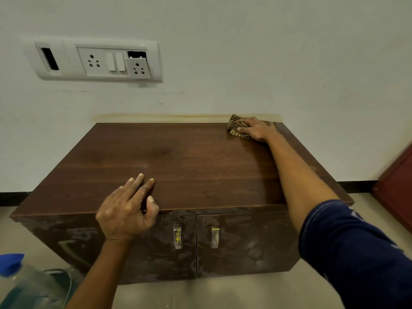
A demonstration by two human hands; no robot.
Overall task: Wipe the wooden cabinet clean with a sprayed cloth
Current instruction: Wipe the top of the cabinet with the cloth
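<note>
Dark brown wooden cabinet (178,157): on floor against white wall (245,63). Brown checked cloth (236,127) at top's far right corner, pressed under flat right hand (256,130). Left hand (127,210) flat on front edge, holding nothing. Step judged: wiping top. Next: sweep leftward, then smeared doors (245,241).

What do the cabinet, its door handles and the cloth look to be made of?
Cabinet: dark brown wood or wood-look laminate, low sheen; long grain streaks run across the top, and pale smears dull the doors.
Handles: probably clear acrylic or plastic, see-through and glossy.
Cloth: coarse woven fabric with a brown-and-tan check, lying under the right hand.
</note>
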